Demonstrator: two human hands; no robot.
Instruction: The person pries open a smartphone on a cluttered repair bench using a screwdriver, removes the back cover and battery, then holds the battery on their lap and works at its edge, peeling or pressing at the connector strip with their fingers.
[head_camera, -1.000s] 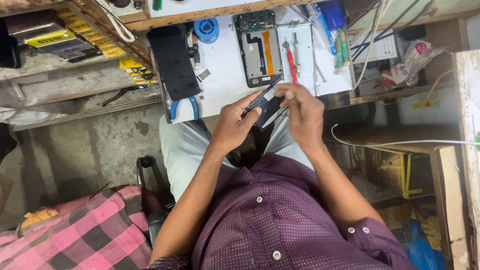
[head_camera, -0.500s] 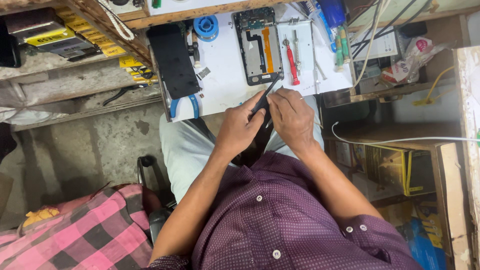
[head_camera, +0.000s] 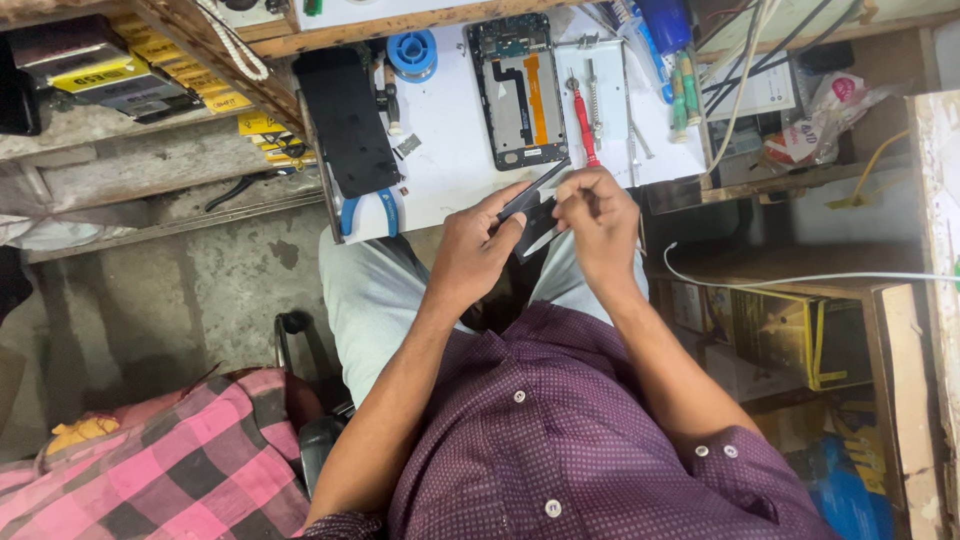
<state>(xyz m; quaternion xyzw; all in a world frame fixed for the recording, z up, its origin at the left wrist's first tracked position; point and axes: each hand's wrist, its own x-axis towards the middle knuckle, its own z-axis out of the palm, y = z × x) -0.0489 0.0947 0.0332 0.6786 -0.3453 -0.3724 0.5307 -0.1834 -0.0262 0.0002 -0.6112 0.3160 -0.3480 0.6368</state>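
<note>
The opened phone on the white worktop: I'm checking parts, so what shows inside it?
Inside the opened phone an orange strip runs lengthwise over a grey plate, with a dark circuit board at the far end. Whatever lies beneath the plate is covered. A red screwdriver lies beside it.
</note>
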